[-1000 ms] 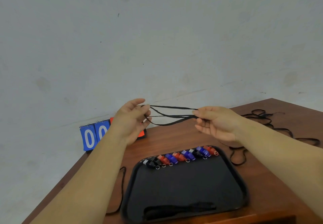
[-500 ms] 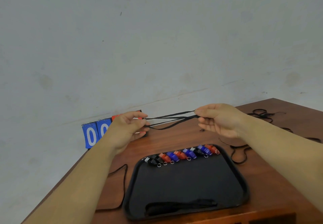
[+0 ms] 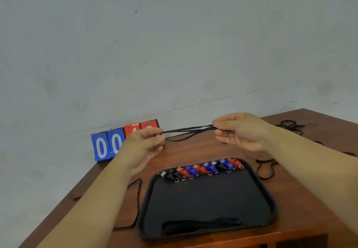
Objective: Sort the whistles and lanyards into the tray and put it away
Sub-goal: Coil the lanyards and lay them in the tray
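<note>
Tighter now: both hands have drawn the folded lanyard (image 3: 188,130) from slack loops into a near-flat bundle above the far edge of the table (image 3: 193,149). Left hand (image 3: 144,147) pinches one end and right hand (image 3: 240,131) pinches the other between thumb and fingertips. My read is they're lining the strands up so it lies neatly beside the dark bundle (image 3: 199,225) (folded lanyards, I think; it's murky) along the near edge of the tray (image 3: 271,199). Whistles (image 3: 203,168) already line the tray's far edge. Loose cords (image 3: 290,125) wait at the table's far right corner.

Left hand (image 3: 144,147) and right hand (image 3: 240,131) pinch a folded black lanyard (image 3: 188,131) taut above the table (image 3: 193,151). Whistles (image 3: 203,169) line the tray's (image 3: 271,205) far edge. A dark bundle (image 3: 199,225), probably lanyards, lies along its near edge.
</note>
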